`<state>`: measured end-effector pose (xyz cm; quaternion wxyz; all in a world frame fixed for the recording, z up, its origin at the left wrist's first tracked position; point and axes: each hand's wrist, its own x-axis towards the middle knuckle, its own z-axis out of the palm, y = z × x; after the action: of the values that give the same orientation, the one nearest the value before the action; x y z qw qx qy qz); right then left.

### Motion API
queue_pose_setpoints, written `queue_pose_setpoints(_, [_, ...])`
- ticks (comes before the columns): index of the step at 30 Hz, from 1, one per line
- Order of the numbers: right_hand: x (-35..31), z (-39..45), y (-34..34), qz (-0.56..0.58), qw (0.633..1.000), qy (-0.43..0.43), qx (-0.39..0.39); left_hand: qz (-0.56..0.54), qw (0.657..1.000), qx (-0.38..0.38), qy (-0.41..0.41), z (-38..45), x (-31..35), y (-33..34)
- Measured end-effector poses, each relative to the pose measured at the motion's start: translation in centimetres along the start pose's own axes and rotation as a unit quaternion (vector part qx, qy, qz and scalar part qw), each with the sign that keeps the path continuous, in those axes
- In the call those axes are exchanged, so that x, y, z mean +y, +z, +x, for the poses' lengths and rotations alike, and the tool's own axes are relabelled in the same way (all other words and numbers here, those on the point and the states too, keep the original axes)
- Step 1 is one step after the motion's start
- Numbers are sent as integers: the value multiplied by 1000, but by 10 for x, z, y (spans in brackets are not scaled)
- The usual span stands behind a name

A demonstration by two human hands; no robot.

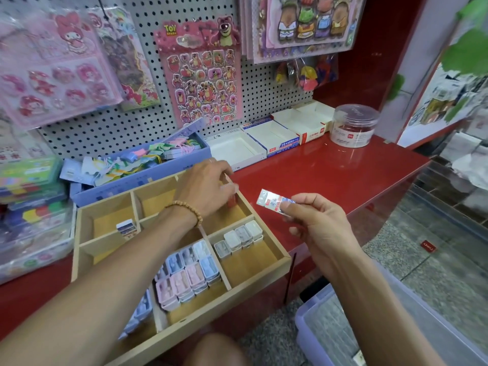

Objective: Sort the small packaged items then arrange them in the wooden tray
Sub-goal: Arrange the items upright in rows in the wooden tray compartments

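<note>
The left hand (pixel 204 187) reaches into the tray's (pixel 266 268) far right compartment, fingers closed on a blurred red item (pixel 231 201). The right hand (pixel 314 223) pinches a white packet (pixel 273 199) above the red counter (pixel 330 167), just right of the tray. Pink, blue and white packs (pixel 190 273) fill the near compartments.

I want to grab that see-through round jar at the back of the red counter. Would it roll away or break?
The clear jar stands upright on its flat base on the red counter, so it probably stays put when nudged. On its side, its round wall would likely roll. It looks like plastic with few contents, so probably light and not very breakable, though smooth and maybe slippery.
</note>
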<state>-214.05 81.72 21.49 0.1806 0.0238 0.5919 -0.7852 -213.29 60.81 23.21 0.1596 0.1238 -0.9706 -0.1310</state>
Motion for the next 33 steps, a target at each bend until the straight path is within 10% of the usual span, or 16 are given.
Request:
queue_pose_setpoints(5, [-5,-19,22,65,997,-17,-24,-416,901,-103,-70,-32,26,-42])
queue_pose_setpoints(10, [-4,-40,42,36,997,-40,-53,-460,880,-103,-52,-56,24,-63])
queue_pose_setpoints(18, [5,-56,55,-162,981,-91,-50,-151,986,-53,-45,-96,-52,-90])
queue_pose_setpoints(33, [15,-46,60,-282,950,-114,-67,54,993,-85,-66,-106,-130,-88])
